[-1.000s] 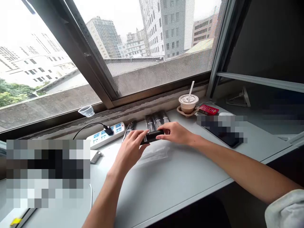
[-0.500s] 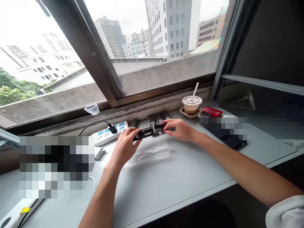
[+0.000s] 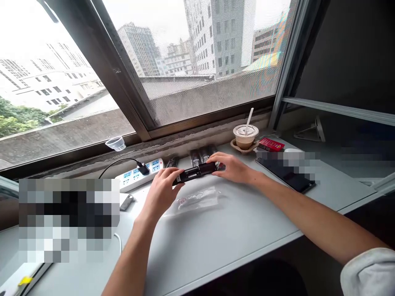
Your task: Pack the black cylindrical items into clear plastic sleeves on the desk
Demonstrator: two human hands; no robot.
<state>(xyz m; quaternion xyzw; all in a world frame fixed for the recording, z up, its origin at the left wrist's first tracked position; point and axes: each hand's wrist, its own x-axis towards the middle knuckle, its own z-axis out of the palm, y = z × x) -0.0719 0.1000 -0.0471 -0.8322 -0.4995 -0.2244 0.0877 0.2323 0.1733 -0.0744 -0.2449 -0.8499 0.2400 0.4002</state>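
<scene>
Hands partly curled, the left hand (image 3: pixel 162 186) and the right hand (image 3: pixel 231 168) hold opposite ends of a black oblong case (image 3: pixel 195 172) at centre frame; its two pieces, apart a moment ago, now meet as one bar, beyond a clear plastic bag (image 3: pixel 197 198).

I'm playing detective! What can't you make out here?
All in the head view:
- Black oblong object: partly hidden by the left hand and right hand.
- Dark wrapped packs: partly hidden behind that object and the right hand; too small to tell what's inside.
- Flat black phone-like slab: partly covered by a pixel blur.
- Clear plastic bag: its print is too small to read.
</scene>
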